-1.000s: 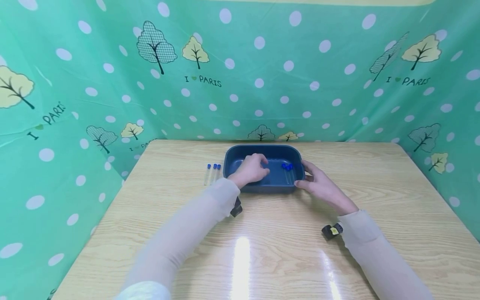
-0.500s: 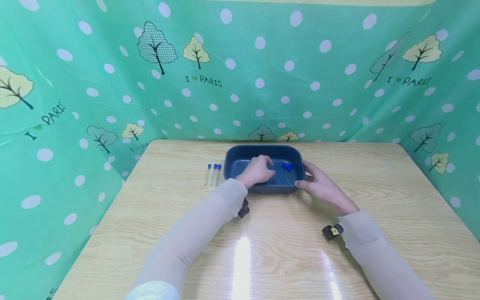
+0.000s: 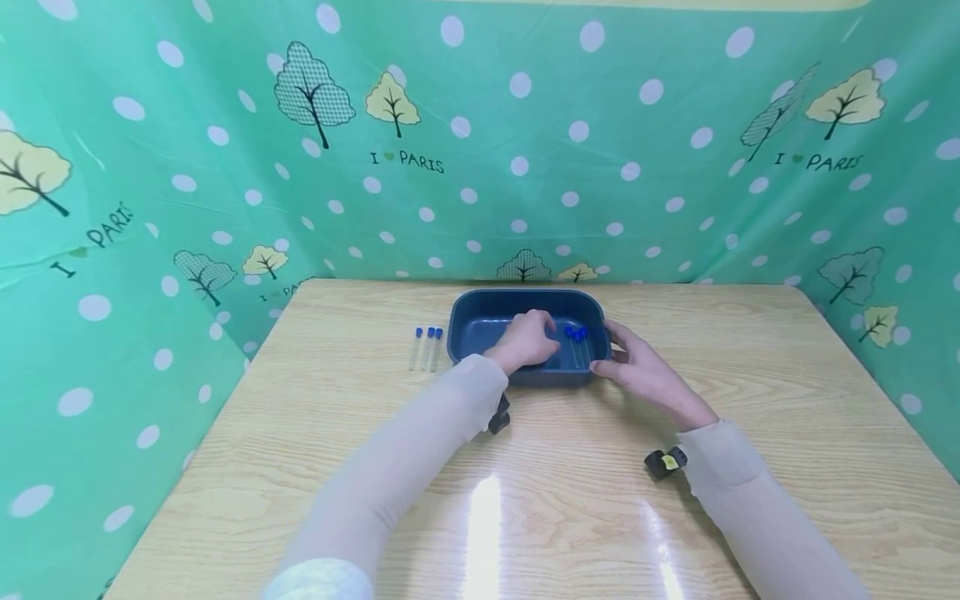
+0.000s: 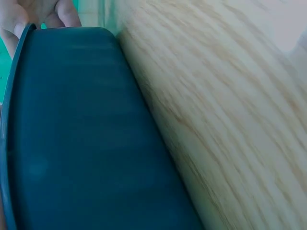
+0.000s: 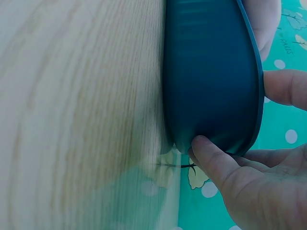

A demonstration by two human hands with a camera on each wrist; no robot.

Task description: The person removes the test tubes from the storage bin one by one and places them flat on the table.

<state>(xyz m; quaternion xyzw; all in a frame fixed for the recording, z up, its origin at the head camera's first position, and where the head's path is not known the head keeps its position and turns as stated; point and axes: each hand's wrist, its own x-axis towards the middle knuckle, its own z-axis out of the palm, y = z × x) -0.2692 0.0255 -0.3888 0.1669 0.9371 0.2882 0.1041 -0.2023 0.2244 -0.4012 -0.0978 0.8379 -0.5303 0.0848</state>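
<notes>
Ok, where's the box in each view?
Head: box just below and right of centre.
Left wrist: box fills most of the left half.
Right wrist: box at the top, right of centre.
Shared landmark: the right hand, at the box's end in all three.

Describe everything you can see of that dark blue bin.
The dark blue bin looks like smooth plastic: a rounded, open-topped rectangle with a thin rim. It stands upright toward the far side of the wooden table, long side running left to right. Blue-capped tubes are inside at its right end. The right hand holds that end; the left hand is over its opening, contact unclear.
</notes>
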